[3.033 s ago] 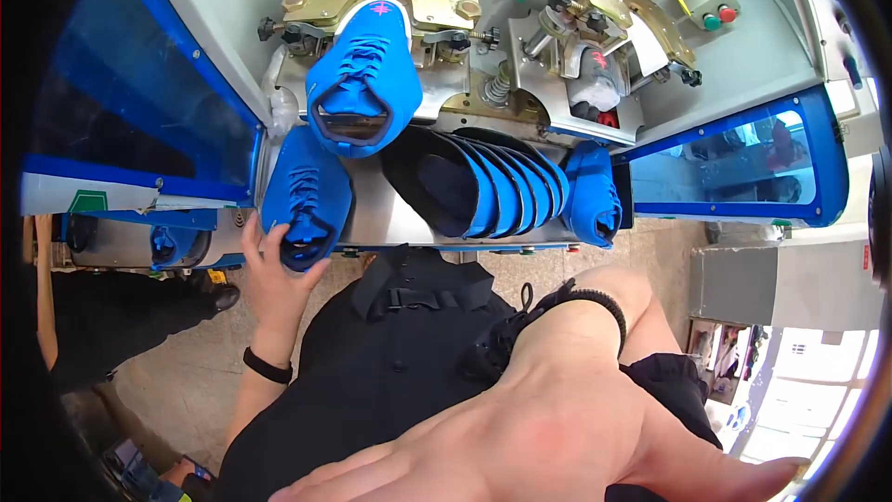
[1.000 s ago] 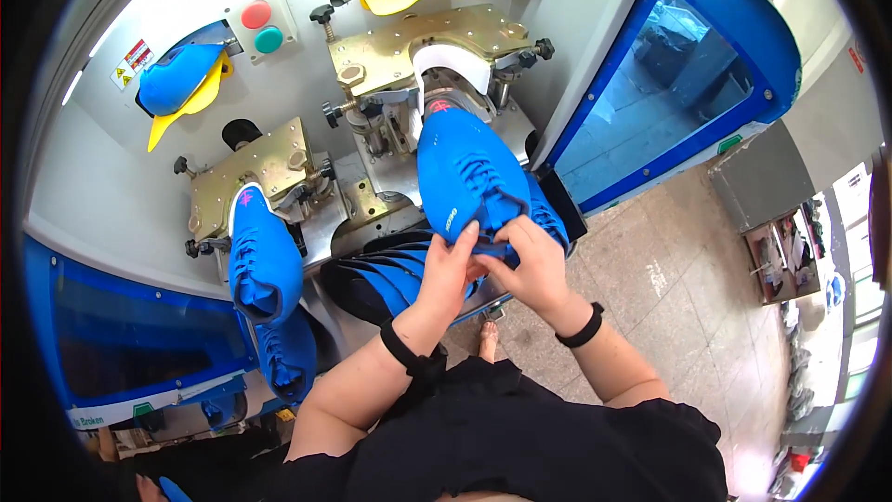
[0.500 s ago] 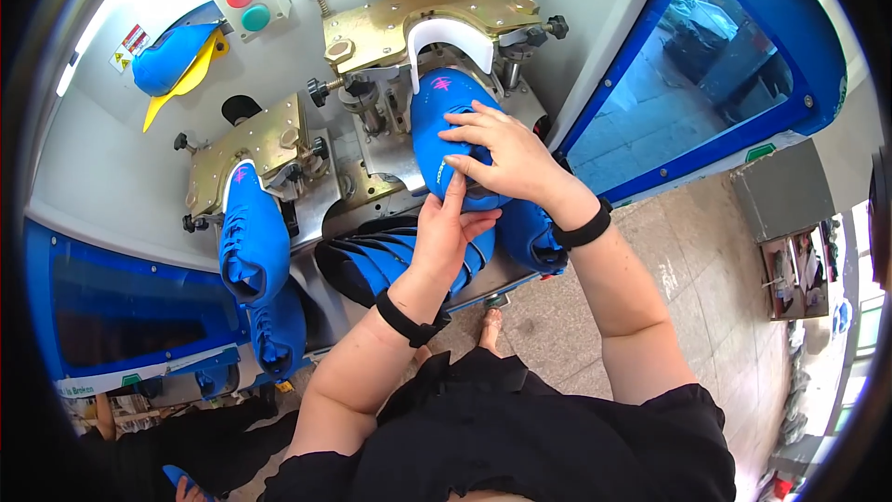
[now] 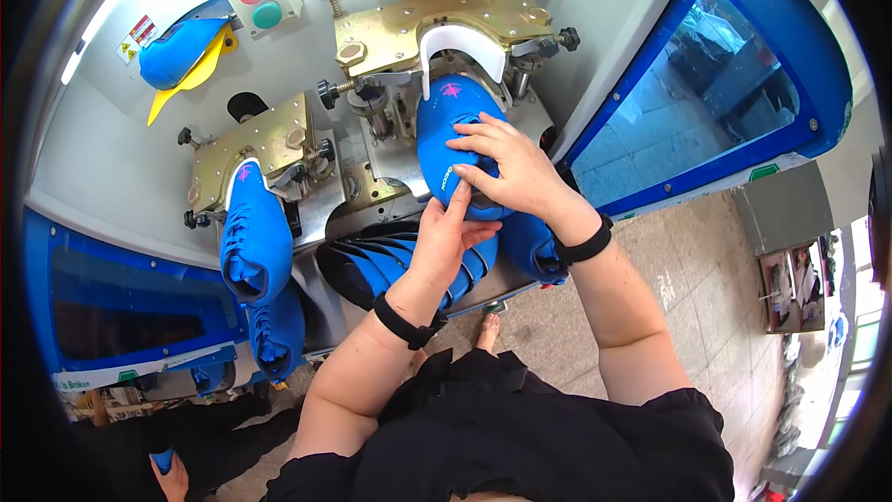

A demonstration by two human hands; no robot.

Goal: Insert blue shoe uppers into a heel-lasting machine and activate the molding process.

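A blue shoe upper (image 4: 441, 125) with a small pink mark on its toe lies toe-forward under the white curved pad (image 4: 465, 42) of a brass-coloured clamp plate (image 4: 427, 14). My left hand (image 4: 448, 234) grips its heel end from the near left side, thumb pressed against the side. Over its opening lies my right hand (image 4: 520, 172), fingers hooked at the top and thumb on the side near my left thumb. The fingertips of both hands are partly hidden by the upper. Below my hands, several stacked blue pieces (image 4: 400, 256) rest beside another blue upper (image 4: 532, 246).
At left, a second clamp plate (image 4: 251, 144) holds a blue laced upper (image 4: 255, 246), with another laced upper (image 4: 277, 339) hanging beneath. Red and green buttons (image 4: 260, 2) are on the back wall. A blue-framed window panel (image 4: 706, 84) borders the right. A co-worker's hand (image 4: 172, 479) holds a small blue piece.
The head view has shifted slightly. Both my hands keep their grip on the upper, which has barely moved. At lower left, the co-worker's hand and its blue piece have changed position.
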